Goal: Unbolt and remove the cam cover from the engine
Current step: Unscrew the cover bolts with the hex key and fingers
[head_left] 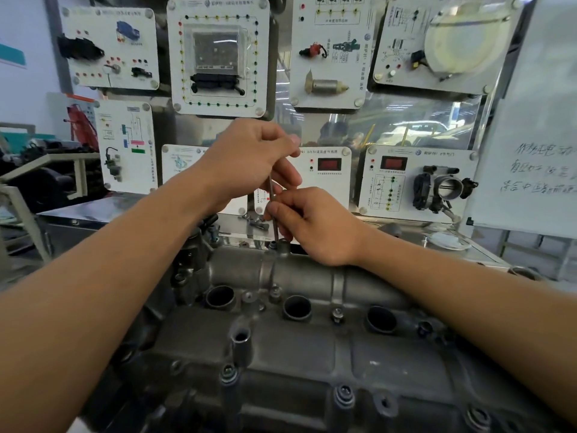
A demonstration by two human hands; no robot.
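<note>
Glossy panels (146, 170) behind; left hand (249, 157), right hand (315, 226) grip metal rod (272, 190).

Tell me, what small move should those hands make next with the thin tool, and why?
Probably twist the thin tool to loosen whatever fastener is under its tip. The tip rests at a boss on the far edge of the cam cover; the left hand grips its top and the right hand pinches the shaft.

Both the left hand (249, 157) and right hand (315, 226) grip a thin key (272, 195) over the cam cover (312, 354).
</note>
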